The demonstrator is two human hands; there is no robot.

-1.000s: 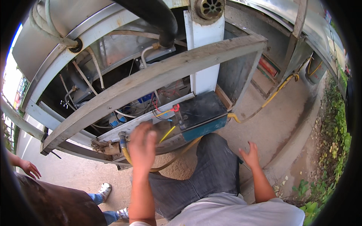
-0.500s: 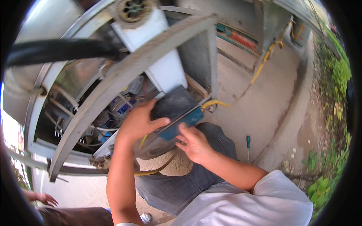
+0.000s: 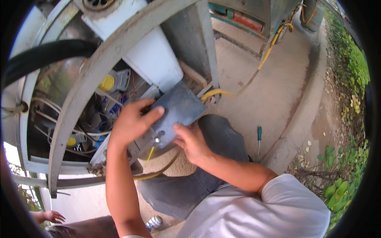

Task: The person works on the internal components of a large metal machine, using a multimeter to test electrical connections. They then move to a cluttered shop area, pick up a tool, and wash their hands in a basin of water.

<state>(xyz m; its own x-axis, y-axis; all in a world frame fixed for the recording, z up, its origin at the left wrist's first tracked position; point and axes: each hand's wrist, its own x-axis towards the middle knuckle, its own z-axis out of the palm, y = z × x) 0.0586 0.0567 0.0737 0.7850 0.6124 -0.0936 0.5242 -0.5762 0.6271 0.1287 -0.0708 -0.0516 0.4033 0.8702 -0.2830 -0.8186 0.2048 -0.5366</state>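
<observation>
My left hand [image 3: 135,123] grips the upper-left side of a dark, battery-like box [image 3: 182,103], thumb lying on its top. My right hand [image 3: 190,141] holds the box's lower edge, thumb pressed to that edge and fingers partly hidden. A metal terminal [image 3: 158,139] is at the near corner, with a thin yellow wire [image 3: 150,154] below it. The box is at the lower part of an open metal frame [image 3: 123,37]. Inside, left of my hands, are tangled wires, pipes and yellow-labelled components [image 3: 107,82]. A thicker yellow hose [image 3: 218,92] runs out beyond the box.
A green-handled screwdriver [image 3: 259,133] lies on the concrete at my right, near a curb [image 3: 301,115] bordered by plants [image 3: 349,99]. A black pipe [image 3: 47,55] crosses the upper left. Another person's hand [image 3: 53,216] is at lower left. A second metal unit [image 3: 274,16] stands behind.
Both hands came onto the box, which now sits tilted with more of its top showing and less teal side. The screwdriver, earlier by my right hand, lies on the ground. The view has swung rightward.
</observation>
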